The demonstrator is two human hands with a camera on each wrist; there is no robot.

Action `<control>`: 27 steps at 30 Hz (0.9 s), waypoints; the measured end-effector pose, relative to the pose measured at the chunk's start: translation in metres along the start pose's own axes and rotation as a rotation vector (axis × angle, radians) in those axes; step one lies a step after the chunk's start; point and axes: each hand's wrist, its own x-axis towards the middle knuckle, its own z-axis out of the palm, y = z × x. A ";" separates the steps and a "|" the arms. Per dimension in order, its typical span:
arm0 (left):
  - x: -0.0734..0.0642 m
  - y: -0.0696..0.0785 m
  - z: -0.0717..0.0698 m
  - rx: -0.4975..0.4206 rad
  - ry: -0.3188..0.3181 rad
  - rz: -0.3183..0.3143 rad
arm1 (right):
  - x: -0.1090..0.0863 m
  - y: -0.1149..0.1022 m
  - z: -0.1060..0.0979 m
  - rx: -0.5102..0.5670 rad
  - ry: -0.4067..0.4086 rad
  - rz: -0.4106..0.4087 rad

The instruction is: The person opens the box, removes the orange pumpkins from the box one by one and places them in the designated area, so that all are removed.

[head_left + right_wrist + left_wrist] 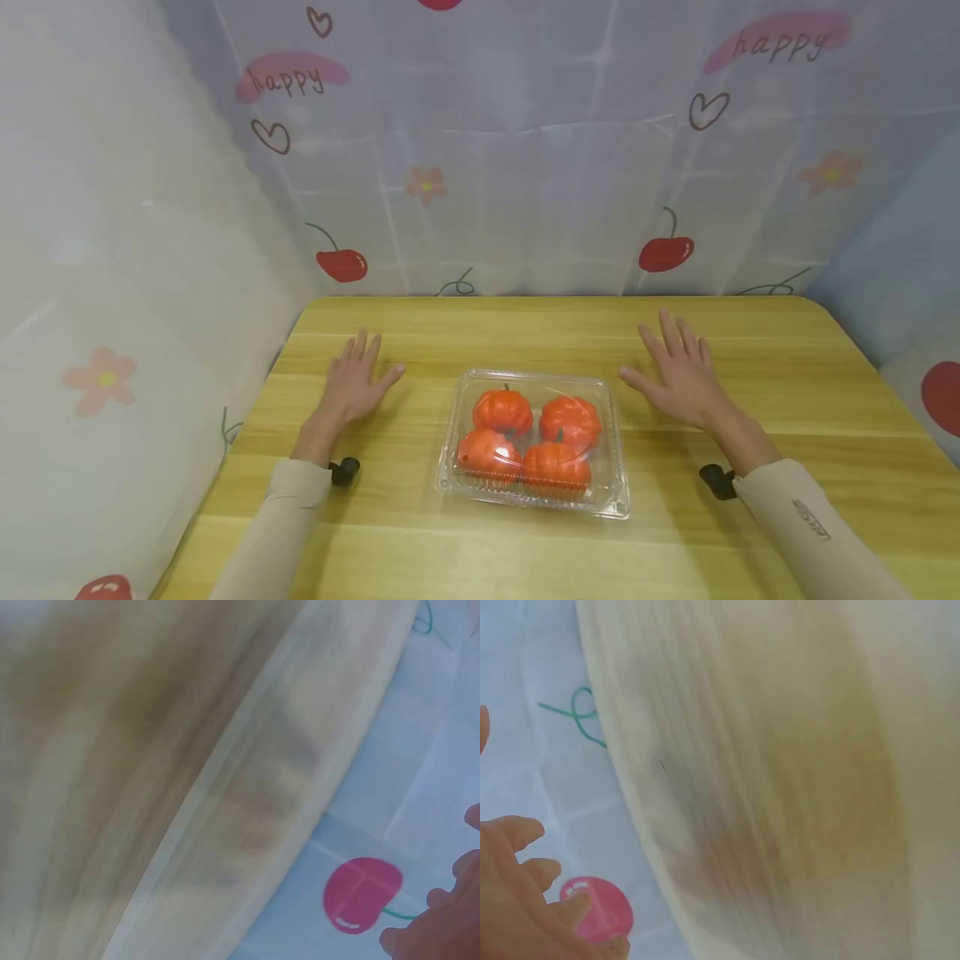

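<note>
A clear plastic clamshell box [615, 492] lies on the wooden table [390, 550] between my two hands. Inside it sit several small orange pumpkins [502, 412] with green stems, seen through the lid. To the left of the box, my left hand [352, 386] has its fingers extended and thumb out, holding nothing. My right hand [681, 379], on the other side, is spread with nothing in it. In the left wrist view the left hand [525, 900] shows at the lower left; the right hand [442, 922] is at the lower right of the right wrist view.
A pale curtain [510, 167] printed with cherries, hearts and flowers hangs behind the table's far edge. Similar cloth [135, 275] covers the left side, and more hangs at the right. A black wrist camera [346, 472] is strapped by the left sleeve, another [717, 482] by the right.
</note>
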 end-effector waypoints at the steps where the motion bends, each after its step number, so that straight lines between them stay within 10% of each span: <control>1: -0.002 0.002 0.000 -0.023 0.006 0.012 | -0.003 -0.002 0.000 -0.002 0.010 -0.017; 13: -0.046 0.042 0.004 -0.262 -0.012 0.132 | -0.045 -0.034 -0.001 0.007 0.081 -0.201; 27: -0.108 0.082 0.019 -0.784 -0.034 0.155 | -0.105 -0.068 0.011 0.357 -0.074 -0.052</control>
